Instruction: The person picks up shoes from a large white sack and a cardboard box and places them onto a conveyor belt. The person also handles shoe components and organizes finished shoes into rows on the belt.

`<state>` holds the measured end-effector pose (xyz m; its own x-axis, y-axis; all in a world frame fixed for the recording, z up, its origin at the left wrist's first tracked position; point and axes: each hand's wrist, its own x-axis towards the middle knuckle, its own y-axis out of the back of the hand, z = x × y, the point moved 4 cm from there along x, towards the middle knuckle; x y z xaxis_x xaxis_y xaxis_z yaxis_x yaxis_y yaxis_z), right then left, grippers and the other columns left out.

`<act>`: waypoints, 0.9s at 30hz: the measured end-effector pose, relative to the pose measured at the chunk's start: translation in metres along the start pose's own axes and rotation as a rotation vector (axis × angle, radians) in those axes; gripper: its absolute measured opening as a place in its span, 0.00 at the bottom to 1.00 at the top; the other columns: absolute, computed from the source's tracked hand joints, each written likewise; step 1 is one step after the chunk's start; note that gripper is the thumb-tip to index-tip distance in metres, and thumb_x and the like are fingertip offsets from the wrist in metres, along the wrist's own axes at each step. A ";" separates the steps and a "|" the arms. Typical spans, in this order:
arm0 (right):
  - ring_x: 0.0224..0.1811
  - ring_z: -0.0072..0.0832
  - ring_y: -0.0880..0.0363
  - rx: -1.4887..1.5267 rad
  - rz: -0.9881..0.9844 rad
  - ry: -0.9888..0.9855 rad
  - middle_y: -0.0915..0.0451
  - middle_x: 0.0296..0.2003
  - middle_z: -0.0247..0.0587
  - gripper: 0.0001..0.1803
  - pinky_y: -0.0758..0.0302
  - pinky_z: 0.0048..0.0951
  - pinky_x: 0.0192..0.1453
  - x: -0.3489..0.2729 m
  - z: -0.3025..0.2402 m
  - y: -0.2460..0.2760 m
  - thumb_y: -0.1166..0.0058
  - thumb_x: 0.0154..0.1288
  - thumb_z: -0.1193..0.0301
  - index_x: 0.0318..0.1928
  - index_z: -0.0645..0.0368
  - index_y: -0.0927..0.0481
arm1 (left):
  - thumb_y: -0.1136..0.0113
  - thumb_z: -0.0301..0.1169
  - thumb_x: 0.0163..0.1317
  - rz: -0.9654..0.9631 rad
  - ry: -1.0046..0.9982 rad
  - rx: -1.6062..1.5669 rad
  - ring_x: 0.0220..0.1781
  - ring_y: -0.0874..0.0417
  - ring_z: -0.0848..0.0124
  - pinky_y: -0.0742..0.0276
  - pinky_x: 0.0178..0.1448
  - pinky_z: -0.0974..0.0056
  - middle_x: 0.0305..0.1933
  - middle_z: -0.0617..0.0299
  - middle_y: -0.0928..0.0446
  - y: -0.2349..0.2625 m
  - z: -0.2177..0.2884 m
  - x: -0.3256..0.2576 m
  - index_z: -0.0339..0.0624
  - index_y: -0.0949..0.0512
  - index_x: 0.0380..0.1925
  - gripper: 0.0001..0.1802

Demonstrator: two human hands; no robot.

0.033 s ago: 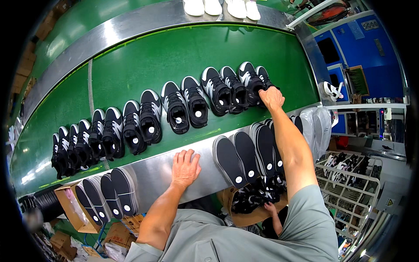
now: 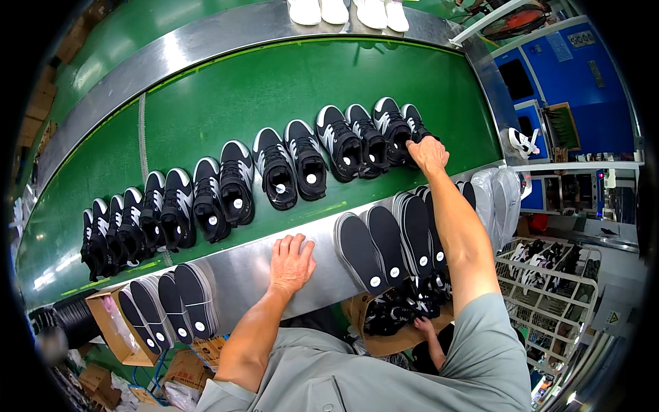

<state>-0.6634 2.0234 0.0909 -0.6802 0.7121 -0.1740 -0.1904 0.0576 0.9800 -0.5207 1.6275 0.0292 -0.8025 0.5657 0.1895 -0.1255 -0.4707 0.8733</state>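
A row of black-and-white sneakers (image 2: 234, 182) runs across the green belt (image 2: 274, 82). My right hand (image 2: 428, 154) is at the row's right end, its fingers closed at the heel of the last sneaker (image 2: 413, 118), partly hiding it. Beside that one stands its neighbour, another sneaker (image 2: 392, 127), close to my thumb side. On the metal ledge (image 2: 240, 264) my left hand (image 2: 292, 264) rests palm down with loosely spread fingers, holding nothing. Stacks of black insoles (image 2: 360, 247) lie to its right, and more insoles (image 2: 195, 295) in banded stacks lie to its left.
Below the ledge, a carton (image 2: 355, 312) holds black-and-white shoes, with another person's hand (image 2: 425, 327) at it. White shoes (image 2: 373, 12) stand on the far metal rim. A wire rack (image 2: 549, 292) with shoes is at the right. An open box (image 2: 110, 323) hangs at the left.
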 end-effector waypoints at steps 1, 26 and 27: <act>0.52 0.47 0.19 -0.036 0.004 0.049 0.17 0.49 0.52 0.25 0.31 0.44 0.61 -0.007 0.001 0.010 0.46 0.58 0.52 0.45 0.59 0.14 | 0.35 0.30 0.47 0.005 -0.002 0.000 0.58 0.32 0.54 0.37 0.63 0.48 0.53 0.57 0.31 0.000 0.000 0.001 0.49 0.23 0.44 0.20; 0.32 0.35 0.16 0.891 -0.463 -0.434 0.15 0.30 0.47 0.12 0.22 0.34 0.39 -0.627 0.170 -0.182 0.41 0.62 0.66 0.39 0.61 0.15 | 0.41 0.34 0.55 -0.076 -0.111 0.224 0.62 0.34 0.53 0.41 0.68 0.49 0.57 0.57 0.30 -0.020 -0.004 0.005 0.50 0.25 0.48 0.18; 0.32 0.35 0.16 0.889 -0.462 -0.438 0.15 0.30 0.47 0.12 0.22 0.34 0.39 -0.637 0.175 -0.190 0.41 0.62 0.66 0.39 0.61 0.15 | 0.41 0.34 0.55 -0.078 -0.113 0.220 0.62 0.34 0.53 0.41 0.68 0.49 0.57 0.57 0.30 -0.021 -0.007 0.005 0.50 0.25 0.48 0.18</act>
<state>-0.0699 1.6817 0.0325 -0.3297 0.6691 -0.6660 0.3365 0.7424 0.5793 -0.5263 1.6360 0.0089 -0.7235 0.6724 0.1563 -0.0442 -0.2711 0.9615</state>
